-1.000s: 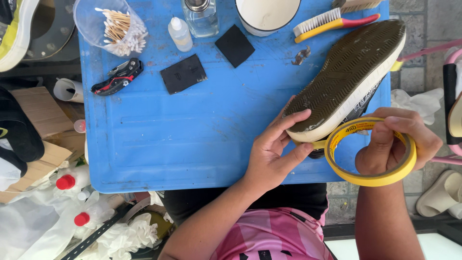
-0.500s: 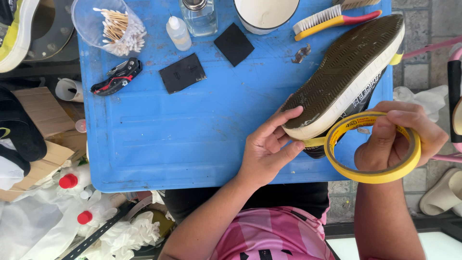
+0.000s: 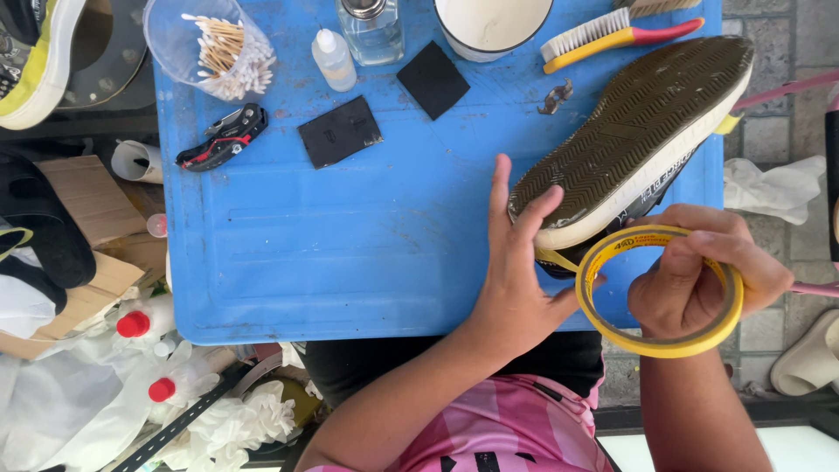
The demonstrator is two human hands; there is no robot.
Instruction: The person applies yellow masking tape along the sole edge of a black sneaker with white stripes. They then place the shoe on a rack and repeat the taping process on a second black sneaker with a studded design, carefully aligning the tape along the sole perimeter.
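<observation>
An upturned white-edged canvas shoe with a brown patterned sole (image 3: pixel 642 131) is steadied on the blue plastic table (image 3: pixel 350 253) by the flat, open left hand (image 3: pixel 516 280) (fingers against its heel), while a yellow masking-tape roll (image 3: pixel 660 293) is gripped by the closed right hand (image 3: pixel 699 271), tape drawn onto the rim.

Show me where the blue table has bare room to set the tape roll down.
The widest bare patch of the blue table lies below the black square pads and the utility knife, left of the left hand. The top edge is crowded: cotton swab cup, dropper bottle, brush. The shoe and right hand with tape roll fill the right side.
</observation>
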